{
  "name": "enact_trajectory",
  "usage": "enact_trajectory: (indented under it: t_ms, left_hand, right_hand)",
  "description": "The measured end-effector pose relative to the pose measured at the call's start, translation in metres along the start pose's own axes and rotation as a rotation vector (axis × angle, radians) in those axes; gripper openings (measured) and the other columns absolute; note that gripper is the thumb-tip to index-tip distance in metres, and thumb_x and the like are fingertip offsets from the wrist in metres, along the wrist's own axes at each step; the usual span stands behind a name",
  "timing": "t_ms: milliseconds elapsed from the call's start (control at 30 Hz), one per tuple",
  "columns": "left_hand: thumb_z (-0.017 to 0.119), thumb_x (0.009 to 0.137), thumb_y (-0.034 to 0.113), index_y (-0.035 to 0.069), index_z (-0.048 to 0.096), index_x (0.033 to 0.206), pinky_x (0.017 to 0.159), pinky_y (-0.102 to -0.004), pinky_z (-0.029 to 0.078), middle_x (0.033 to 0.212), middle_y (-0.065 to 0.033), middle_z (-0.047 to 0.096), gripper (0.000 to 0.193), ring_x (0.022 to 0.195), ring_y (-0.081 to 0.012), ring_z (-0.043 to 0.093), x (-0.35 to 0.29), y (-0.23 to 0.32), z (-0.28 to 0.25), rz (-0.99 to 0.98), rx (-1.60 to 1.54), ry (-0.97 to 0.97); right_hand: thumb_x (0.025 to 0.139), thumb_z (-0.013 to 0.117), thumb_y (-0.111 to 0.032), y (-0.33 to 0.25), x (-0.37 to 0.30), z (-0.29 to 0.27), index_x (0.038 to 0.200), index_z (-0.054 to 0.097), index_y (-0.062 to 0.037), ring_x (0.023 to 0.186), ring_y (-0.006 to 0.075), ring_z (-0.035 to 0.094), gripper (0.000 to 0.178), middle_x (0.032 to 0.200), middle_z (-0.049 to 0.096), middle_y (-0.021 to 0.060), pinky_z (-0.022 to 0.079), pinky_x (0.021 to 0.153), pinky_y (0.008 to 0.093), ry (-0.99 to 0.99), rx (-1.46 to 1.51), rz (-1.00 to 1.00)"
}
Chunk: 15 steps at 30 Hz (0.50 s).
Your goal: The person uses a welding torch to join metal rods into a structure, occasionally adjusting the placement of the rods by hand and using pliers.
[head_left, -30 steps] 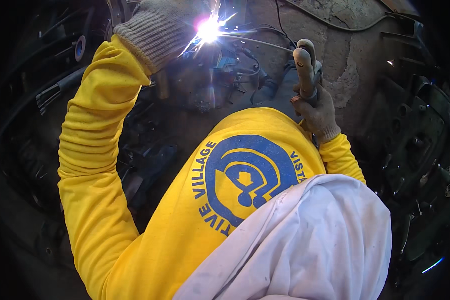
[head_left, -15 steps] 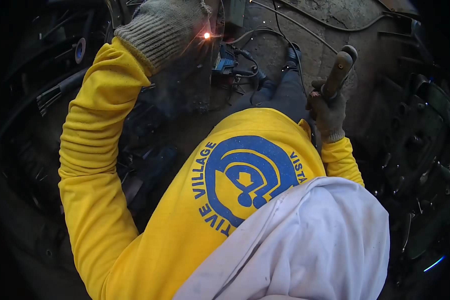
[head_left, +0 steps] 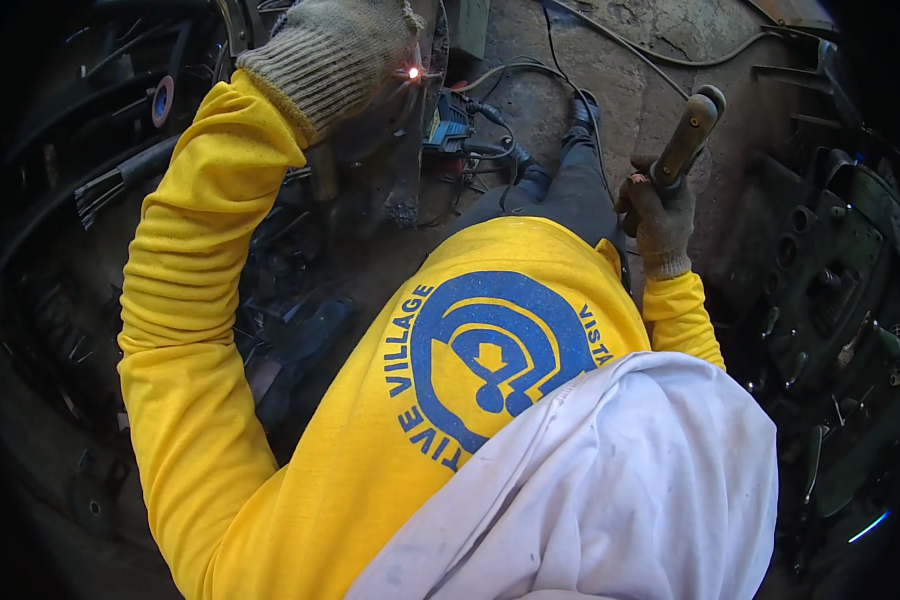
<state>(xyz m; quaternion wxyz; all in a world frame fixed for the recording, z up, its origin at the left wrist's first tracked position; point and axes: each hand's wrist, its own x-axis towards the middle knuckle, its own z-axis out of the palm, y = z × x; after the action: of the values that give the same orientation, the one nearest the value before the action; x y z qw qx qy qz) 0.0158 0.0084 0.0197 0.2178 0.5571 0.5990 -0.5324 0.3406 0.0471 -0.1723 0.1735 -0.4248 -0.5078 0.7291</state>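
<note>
Metal parts [head_left: 45, 290], dark and jumbled, fill the left side, with a blue-centred ring [head_left: 162, 101] and a grey bundle [head_left: 97, 197] among them. Near the top, the left hand [head_left: 338, 55], in a knitted glove, extends from a yellow sleeve [head_left: 185, 250]; its fingers are hidden, so I cannot tell whether it grips anything. Just right of the glove, a small red spot [head_left: 413, 73] glows beside a dark sheet [head_left: 405, 165]. Next come a blue machine [head_left: 448, 128] and a trousered leg [head_left: 582, 170] on the floor, above the yellow shirt [head_left: 345, 440] and white head cloth [head_left: 620, 480]. Farther right, the gloved right hand [head_left: 660, 218] is closed around the holder [head_left: 692, 130], which tilts upward; a thin rod [head_left: 660, 72] slants up and left from it. Dark machinery [head_left: 835, 260] stands at the right.
</note>
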Motion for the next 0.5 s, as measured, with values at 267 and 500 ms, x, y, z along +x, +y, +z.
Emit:
enact_trajectory:
  t_ms: [267,500]
  left_hand:
    - [0.065,0.094,0.028,0.005,0.074,0.117,0.098,-0.0414,0.053,0.118,-0.0144,0.075,0.034,0.111,-0.027,0.071,0.0036,0.0002,0.0025,0.002,-0.006,0.017]
    - [0.061,0.097,0.031,0.006,0.072,0.12,0.102,-0.0418,0.05,0.123,-0.0148,0.073,0.036,0.114,-0.028,0.07,-0.0007,0.0015,0.0084,0.013,0.007,0.077]
  right_hand:
    - [0.093,0.073,-0.014,-0.007,0.0075,-0.0034,0.117,0.064,0.0039,0.064,0.0158,0.064,0.031,0.081,0.067,0.0083,0.053,0.062,0.0292,0.078,0.079,-0.033]
    - [0.094,0.072,-0.021,-0.0055,0.0074,-0.0091,0.124,0.06,0.0039,0.068,0.0163,0.065,0.041,0.082,0.066,0.0064,0.054,0.064,0.0303,0.05,0.044,-0.037]
